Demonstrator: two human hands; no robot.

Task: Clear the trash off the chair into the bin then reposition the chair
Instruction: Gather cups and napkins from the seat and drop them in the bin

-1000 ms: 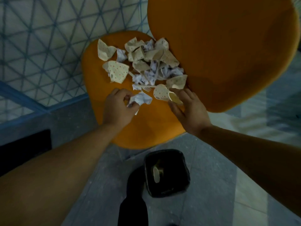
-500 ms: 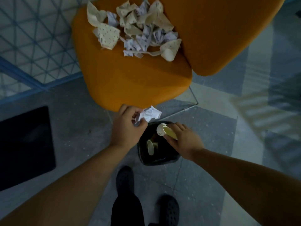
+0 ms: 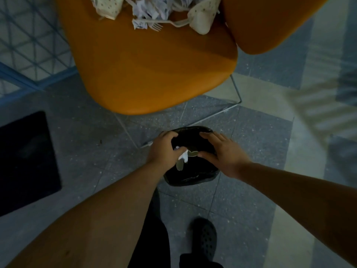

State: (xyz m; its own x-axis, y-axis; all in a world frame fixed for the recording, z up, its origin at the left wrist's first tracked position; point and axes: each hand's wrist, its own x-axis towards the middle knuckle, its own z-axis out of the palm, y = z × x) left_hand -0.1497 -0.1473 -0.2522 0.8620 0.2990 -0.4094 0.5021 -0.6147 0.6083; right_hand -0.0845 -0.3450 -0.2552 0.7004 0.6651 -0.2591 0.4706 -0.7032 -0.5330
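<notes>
The orange chair (image 3: pixel 154 74) fills the top of the view, and a heap of crumpled paper, dotted paper cups and a plastic fork (image 3: pixel 148 14) lies at the back of its seat. Just in front of the chair, on the floor, stands a small black-lined bin (image 3: pixel 193 179). Both my hands hover over its mouth. My left hand (image 3: pixel 164 149) has thumb and fingers apart, with a white crumpled paper (image 3: pixel 184 156) just under the thumb. My right hand (image 3: pixel 222 151) is spread wide, and a tan paper cup (image 3: pixel 193 153) sits by its thumb tip inside the bin.
The chair's thin wire legs (image 3: pixel 236 89) reach the floor right behind the bin. A black mat (image 3: pixel 25 161) lies on the floor to the left. A blue grid-patterned wall (image 3: pixel 29 35) runs along the upper left. My dark shoe (image 3: pixel 204 236) stands behind the bin.
Both hands carried a crumpled paper and a cup from the chair seat down to the bin. Their fingers have now opened over it, and my view has tilted down.
</notes>
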